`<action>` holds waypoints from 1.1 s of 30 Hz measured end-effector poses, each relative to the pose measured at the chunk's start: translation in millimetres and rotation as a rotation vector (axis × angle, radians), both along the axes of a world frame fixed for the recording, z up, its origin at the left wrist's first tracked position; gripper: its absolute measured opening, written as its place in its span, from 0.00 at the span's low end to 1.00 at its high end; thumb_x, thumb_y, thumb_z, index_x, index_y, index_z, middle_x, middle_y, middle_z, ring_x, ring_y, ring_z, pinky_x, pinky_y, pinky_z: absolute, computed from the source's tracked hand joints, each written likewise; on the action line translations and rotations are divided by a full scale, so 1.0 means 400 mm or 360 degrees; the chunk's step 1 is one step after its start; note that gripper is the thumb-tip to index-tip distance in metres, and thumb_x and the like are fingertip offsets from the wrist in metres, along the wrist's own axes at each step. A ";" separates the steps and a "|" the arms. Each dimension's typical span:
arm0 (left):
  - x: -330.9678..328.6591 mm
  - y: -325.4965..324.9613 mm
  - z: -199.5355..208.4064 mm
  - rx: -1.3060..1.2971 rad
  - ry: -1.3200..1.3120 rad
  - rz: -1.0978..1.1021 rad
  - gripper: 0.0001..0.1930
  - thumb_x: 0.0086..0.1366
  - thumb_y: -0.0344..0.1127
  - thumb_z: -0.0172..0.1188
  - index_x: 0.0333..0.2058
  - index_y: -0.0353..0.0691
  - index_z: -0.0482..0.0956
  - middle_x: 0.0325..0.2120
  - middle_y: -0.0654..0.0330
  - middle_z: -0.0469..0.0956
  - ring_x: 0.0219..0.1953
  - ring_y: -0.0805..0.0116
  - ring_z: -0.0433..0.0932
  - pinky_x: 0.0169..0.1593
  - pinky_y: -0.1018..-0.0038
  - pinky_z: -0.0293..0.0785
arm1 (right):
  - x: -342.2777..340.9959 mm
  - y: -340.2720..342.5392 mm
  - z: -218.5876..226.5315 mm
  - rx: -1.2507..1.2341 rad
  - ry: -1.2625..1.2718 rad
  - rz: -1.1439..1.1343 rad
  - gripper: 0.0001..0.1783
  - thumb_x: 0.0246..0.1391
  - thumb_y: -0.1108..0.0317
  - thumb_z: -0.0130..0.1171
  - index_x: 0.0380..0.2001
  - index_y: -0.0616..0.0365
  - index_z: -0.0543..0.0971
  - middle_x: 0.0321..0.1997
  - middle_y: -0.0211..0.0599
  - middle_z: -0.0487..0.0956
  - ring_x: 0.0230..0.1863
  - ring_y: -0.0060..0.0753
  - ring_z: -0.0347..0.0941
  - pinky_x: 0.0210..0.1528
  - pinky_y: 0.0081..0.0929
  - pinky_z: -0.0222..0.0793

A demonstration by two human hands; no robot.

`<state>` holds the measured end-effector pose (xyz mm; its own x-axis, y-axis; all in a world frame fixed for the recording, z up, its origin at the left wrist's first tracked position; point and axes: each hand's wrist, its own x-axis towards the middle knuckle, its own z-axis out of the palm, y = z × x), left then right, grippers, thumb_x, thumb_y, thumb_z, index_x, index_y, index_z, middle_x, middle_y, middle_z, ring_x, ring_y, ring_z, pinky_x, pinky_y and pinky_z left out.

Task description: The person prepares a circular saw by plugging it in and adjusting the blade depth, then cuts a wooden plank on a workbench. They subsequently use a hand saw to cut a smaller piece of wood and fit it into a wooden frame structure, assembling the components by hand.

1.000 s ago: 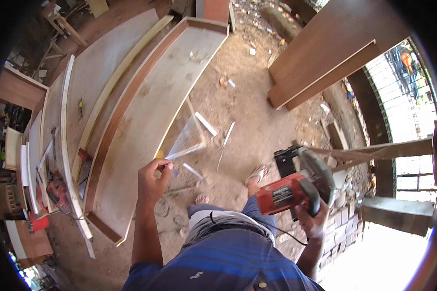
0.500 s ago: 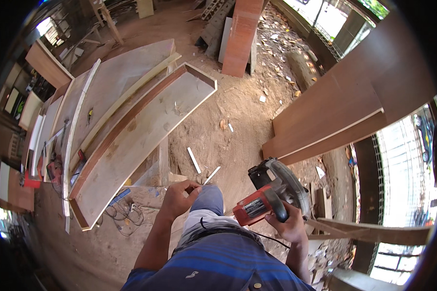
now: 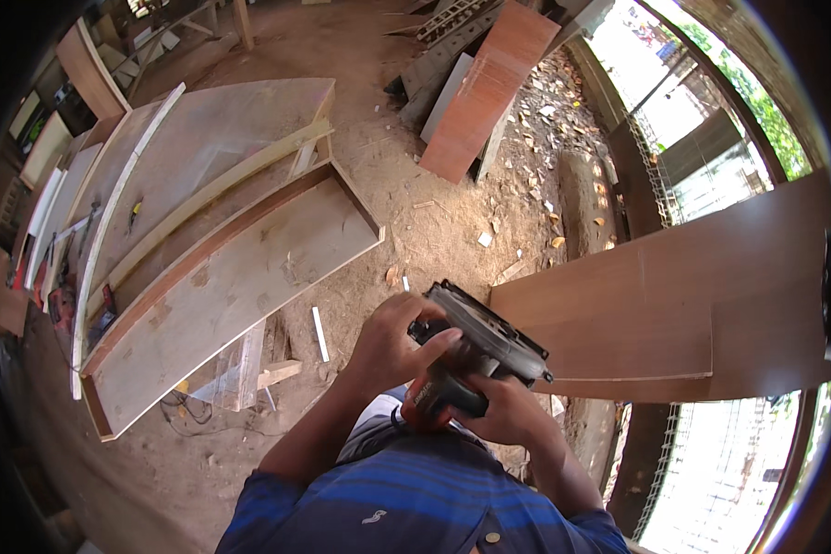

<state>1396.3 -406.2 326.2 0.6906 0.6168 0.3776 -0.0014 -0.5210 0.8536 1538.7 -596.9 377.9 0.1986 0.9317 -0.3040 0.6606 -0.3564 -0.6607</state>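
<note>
A red and black circular saw (image 3: 489,337) is held up in front of my waist, tilted, with its flat base facing away from me. My right hand (image 3: 510,413) is wrapped round its rear handle. At the saw's left end, my left hand (image 3: 392,340) grips the black front part, thumb on the near side and fingertips partly hidden behind it. The red motor housing (image 3: 425,397) is close to my shirt. To the right of the saw lies a large brown wooden panel (image 3: 619,305), its near end close to the blade guard.
On the left, a long shallow wooden tray-like frame (image 3: 240,268) rests on a worktable (image 3: 231,120) with strips of wood. A reddish board (image 3: 489,92) leans at the back. White offcuts (image 3: 319,334) and debris lie on the dirt floor. Wire mesh (image 3: 711,471) lines the right side.
My left hand has come from near my knee onto the saw. The saw has moved left and up in front of me and turned. My view has swung to the right.
</note>
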 end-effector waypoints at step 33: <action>0.457 0.244 -0.059 -0.1365 0.1171 0.1933 0.28 0.57 0.58 0.75 0.34 0.35 0.81 0.30 0.55 0.84 0.36 0.64 0.83 0.42 0.66 0.78 | 0.771 0.877 -0.128 -0.0544 0.0416 0.2437 0.28 0.55 0.53 0.65 0.59 0.47 0.79 0.48 0.50 0.86 0.50 0.59 0.83 0.54 0.54 0.78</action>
<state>1579.3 -308.7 302.7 -0.4523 0.7369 -0.5024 0.5354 0.6749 0.5079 1847.2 -246.0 326.7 -0.9107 0.0768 -0.4059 0.4049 0.3608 -0.8401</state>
